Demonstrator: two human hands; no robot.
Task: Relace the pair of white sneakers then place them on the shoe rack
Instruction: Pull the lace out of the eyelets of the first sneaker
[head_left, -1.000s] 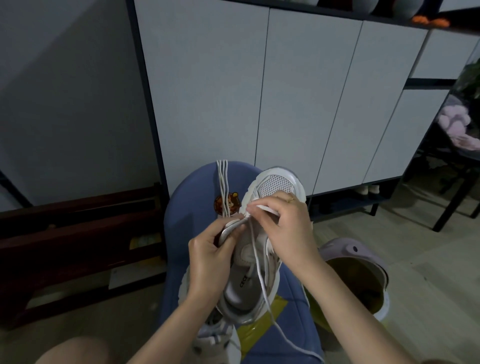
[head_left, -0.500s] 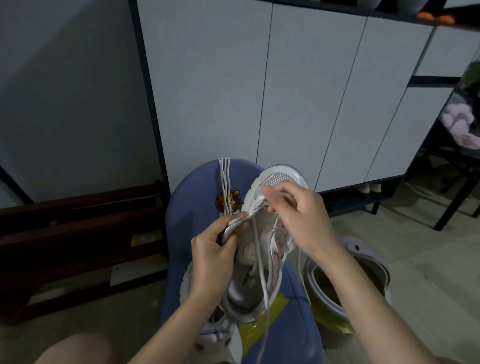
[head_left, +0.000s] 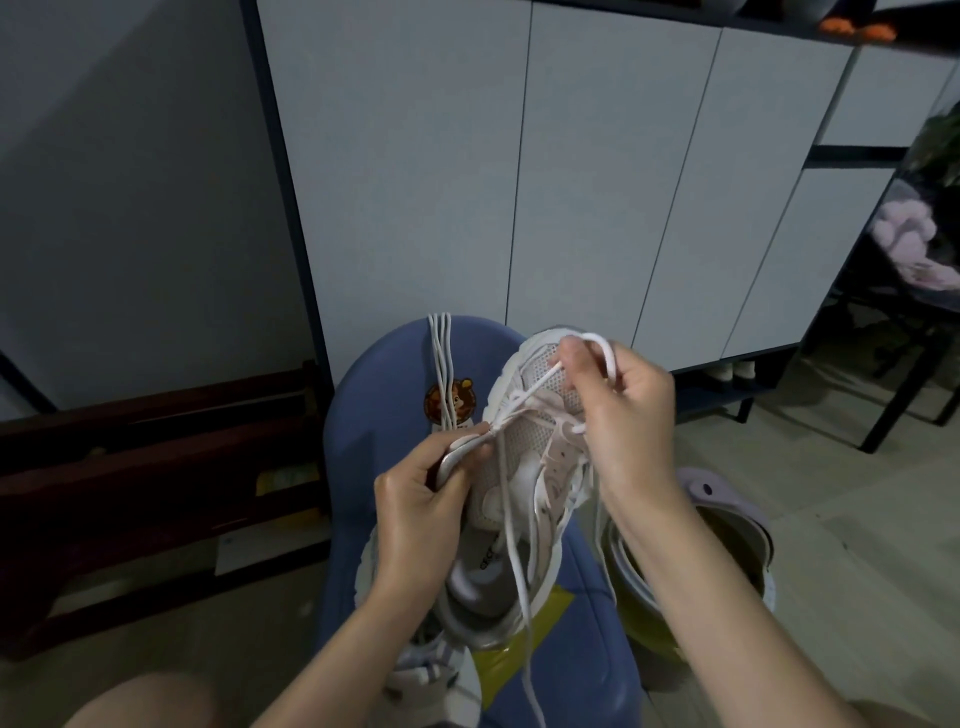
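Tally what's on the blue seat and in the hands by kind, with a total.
White sneakers: 2, one held in the left hand, one lying below it
Lace being threaded: 1, pinched by the right hand
Spare laces on the blue seat: 1 bundle
Total: 4

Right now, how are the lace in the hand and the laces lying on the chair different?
The lace is pulled taut from the sneaker by the right hand; the spare laces lie untouched on the blue chair. The lace is one strand, looped; the spare laces are several straight strands. Both are white.
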